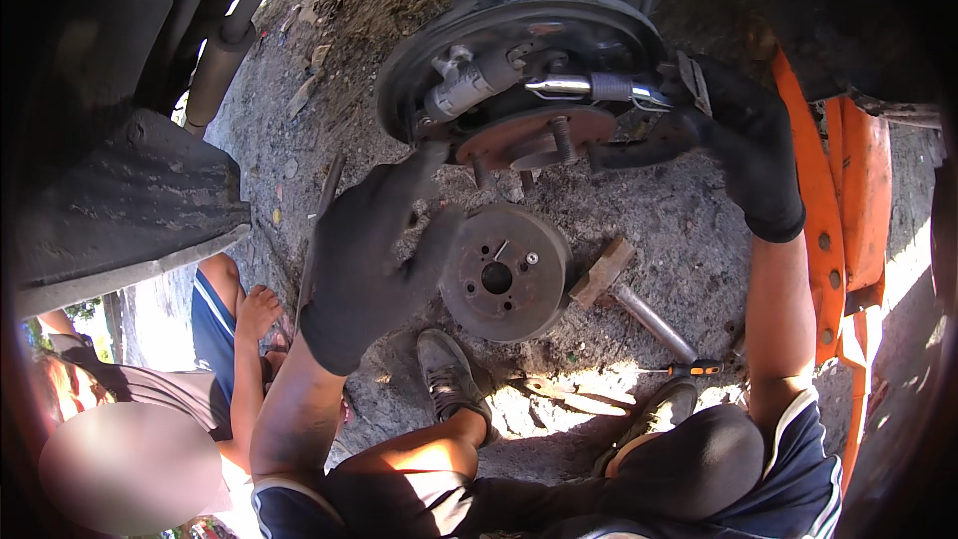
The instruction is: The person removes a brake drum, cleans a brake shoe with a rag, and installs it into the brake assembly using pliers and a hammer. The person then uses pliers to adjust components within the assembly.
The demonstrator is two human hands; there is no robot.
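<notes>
In front of me is a drum brake assembly, with a round backing plate (394, 90), a grey wheel cylinder (474, 87) and a rusty hub flange (589, 127) with studs. A shiny brake adjuster (609, 88) with a spring coiled around it lies crosswise above the flange. My right hand (743, 145), in a black glove, grips the adjuster's right end beside a flat metal piece (695, 85); its fingers partly hide the grip. My left hand (374, 255), also gloved and slightly blurred, is open at the flange's lower left, thumb and fingers apart, holding nothing I can see.
A removed brake drum (479, 309) lies on the dirt ground below the hub. To its right are a hammer (649, 319) and an orange-black screwdriver (699, 368). An orange jack or stand (828, 230) rises at right. Another person (225, 339) sits at left, near the vehicle's body.
</notes>
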